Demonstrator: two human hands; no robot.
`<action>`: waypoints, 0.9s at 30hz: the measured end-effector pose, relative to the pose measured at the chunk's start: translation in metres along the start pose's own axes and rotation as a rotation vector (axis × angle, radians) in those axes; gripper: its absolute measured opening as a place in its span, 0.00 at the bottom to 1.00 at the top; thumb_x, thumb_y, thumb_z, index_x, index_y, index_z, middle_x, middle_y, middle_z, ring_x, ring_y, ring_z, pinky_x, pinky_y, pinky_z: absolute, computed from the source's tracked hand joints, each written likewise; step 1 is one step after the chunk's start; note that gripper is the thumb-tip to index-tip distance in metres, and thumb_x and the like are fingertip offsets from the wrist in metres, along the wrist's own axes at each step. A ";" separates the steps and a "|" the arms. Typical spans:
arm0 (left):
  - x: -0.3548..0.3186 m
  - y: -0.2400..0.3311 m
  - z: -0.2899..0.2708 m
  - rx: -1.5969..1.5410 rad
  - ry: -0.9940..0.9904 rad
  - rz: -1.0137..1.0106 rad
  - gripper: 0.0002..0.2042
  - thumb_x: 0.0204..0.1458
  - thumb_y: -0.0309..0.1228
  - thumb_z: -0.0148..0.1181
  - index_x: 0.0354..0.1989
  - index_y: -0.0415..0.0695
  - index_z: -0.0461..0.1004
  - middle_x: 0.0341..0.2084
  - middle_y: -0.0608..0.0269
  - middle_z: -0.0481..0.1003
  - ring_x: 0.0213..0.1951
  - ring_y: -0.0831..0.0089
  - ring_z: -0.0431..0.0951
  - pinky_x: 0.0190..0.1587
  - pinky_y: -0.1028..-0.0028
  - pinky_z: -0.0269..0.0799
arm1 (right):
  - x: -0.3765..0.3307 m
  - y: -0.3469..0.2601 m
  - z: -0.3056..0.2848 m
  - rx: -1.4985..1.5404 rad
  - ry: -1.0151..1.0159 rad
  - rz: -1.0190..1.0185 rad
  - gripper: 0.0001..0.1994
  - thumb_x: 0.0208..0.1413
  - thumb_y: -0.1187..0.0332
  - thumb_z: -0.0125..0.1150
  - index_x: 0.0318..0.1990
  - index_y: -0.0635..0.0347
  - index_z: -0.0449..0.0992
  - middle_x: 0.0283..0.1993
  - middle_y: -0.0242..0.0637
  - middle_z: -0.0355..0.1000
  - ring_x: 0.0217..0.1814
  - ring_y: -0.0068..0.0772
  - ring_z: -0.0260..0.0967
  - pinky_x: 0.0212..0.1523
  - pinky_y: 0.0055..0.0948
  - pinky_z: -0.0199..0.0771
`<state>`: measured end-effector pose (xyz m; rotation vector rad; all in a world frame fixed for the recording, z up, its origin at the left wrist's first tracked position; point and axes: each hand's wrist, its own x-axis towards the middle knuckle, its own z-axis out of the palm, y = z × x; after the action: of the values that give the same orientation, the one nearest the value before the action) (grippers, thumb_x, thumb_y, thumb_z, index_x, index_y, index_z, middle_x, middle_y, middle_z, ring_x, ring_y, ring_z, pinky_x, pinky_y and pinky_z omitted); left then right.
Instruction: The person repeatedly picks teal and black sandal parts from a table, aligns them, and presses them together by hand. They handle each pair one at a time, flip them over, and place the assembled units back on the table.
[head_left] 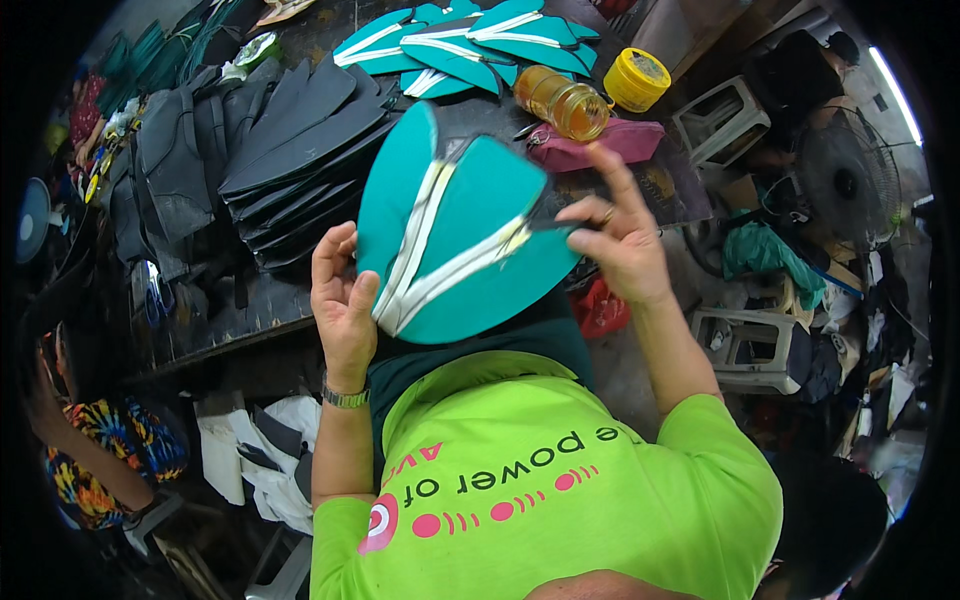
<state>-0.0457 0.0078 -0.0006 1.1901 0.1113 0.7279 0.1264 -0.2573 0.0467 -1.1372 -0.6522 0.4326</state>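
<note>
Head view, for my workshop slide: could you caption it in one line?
Left hand holds a teal, white-striped panel, right hand at its edge, near stacked black pieces.

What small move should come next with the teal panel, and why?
Probably the right hand should press the dark tab down along the teal panel: its thumb and finger seem to pinch the tab, which juts out at the end of one white strip, while the left hand steadies the opposite edge.
</note>
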 end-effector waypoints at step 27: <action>-0.071 -0.042 -0.039 0.712 -0.176 -0.318 0.04 0.61 0.23 0.67 0.41 0.39 0.83 0.30 0.73 0.78 0.29 0.89 0.70 0.31 0.86 0.64 | -0.065 0.032 -0.109 -0.327 -0.317 0.366 0.09 0.64 0.68 0.66 0.45 0.65 0.83 0.42 0.33 0.81 0.41 0.22 0.77 0.43 0.24 0.76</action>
<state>-0.0983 -0.0083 -0.0735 1.8544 0.4281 0.2940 0.1517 -0.3614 -0.0287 -1.5239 -0.8121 0.8539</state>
